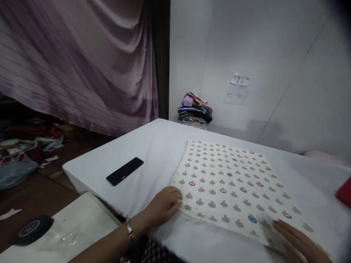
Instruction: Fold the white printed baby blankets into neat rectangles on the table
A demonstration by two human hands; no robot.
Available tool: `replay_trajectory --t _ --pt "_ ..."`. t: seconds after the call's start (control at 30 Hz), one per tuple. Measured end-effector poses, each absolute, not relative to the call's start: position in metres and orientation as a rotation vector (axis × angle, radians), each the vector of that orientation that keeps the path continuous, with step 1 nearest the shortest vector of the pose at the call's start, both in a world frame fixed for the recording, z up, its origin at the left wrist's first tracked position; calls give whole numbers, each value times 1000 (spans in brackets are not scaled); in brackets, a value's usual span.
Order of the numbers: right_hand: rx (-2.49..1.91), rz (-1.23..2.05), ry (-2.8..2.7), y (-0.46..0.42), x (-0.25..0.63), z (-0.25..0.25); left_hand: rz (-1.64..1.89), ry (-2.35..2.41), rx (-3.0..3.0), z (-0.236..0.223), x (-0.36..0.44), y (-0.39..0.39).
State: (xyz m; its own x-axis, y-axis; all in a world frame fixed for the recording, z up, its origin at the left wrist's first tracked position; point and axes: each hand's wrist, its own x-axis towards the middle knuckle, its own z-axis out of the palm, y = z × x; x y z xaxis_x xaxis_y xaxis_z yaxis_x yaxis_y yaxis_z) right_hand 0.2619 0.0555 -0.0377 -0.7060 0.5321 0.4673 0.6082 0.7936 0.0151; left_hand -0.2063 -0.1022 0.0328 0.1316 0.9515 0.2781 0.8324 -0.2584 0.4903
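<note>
A cream cloth (216, 182) printed with grey, red, blue, green and yellow mushroom-like shapes lies spread out on the white-covered table. My left hand (163, 206) pinches its near left corner between thumb and fingers, with a metal bracelet on that wrist. At the near right edge of the cloth is my right hand (297, 239), smeared by motion. The cloth beside its fingers is blurred too, so I cannot make out whether they grip it.
A black phone (125, 171) lies on the table (156, 137) at left. Folded fabrics (195, 109) are stacked beyond the far edge, against the wall. A red object (344, 193) sits far right. Lower left, a pale surface (82, 219) carries a black round object (32, 230).
</note>
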Motion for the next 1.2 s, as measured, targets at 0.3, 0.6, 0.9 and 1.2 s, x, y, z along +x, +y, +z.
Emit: replay_trajectory --t 0.3,0.6,0.9,1.2 --pt "-475 214 -2949 43 65 10 672 2345 1747 28 -236 1" --pt "-480 489 -3080 46 49 3 583 2435 1442 13 -262 77" --pt "-187 537 -3109 38 -16 7 628 2497 1321 6 -264 96" --pt "-196 555 -3127 30 -18 4 645 2489 1328 -2 -268 110"
